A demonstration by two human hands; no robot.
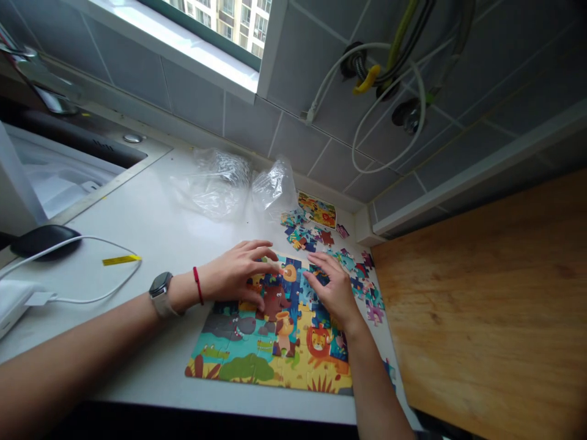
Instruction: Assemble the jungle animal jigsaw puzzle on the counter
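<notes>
A jigsaw puzzle (247, 366) with cartoon animals lies on the white counter, its front rows joined; a lion, a hippo and a bear show on it. My left hand (245, 269) rests over the puzzle's upper left part, fingers spread and curved, the thumb by the brown bear. On the upper right part lies my right hand (337, 290), thumb and fingers apart around dark blue pieces. Neither hand visibly grips a piece. Loose puzzle pieces (325, 238) are scattered beyond the right hand and along the counter's right side. A small picture card (318, 209) lies behind them.
Crumpled clear plastic bags (220, 186) sit against the tiled wall. To the left are a sink (132, 162), a black mouse-like object (46, 241), a white cable (101, 299) and a yellow strip (120, 260). A wooden board (481, 305) borders the counter on the right.
</notes>
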